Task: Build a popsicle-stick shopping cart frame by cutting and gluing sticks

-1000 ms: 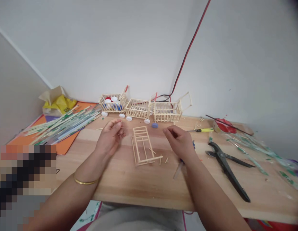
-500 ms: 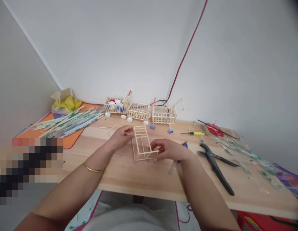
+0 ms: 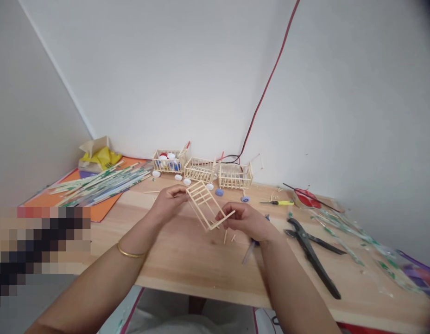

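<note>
soft, even light fills the scene, bright on the white wall (image 3: 187, 69) and warm on the wooden table (image 3: 187, 264). shadows on the tabletop are faint. the stick frame (image 3: 206, 206) at centre is sharp. the wide lens bends the table edge. a pixelated block (image 3: 37, 250) covers the lower left, and the top right corner darkens.

Your wooden desk (image 3: 187, 264) carries three stick carts (image 3: 201, 170) at twelve o'clock, wrapped sticks (image 3: 104, 183) on an orange sheet (image 3: 104, 209) at ten, a yellow screwdriver (image 3: 277, 202) at two, black pliers (image 3: 314, 253) at three.
</note>
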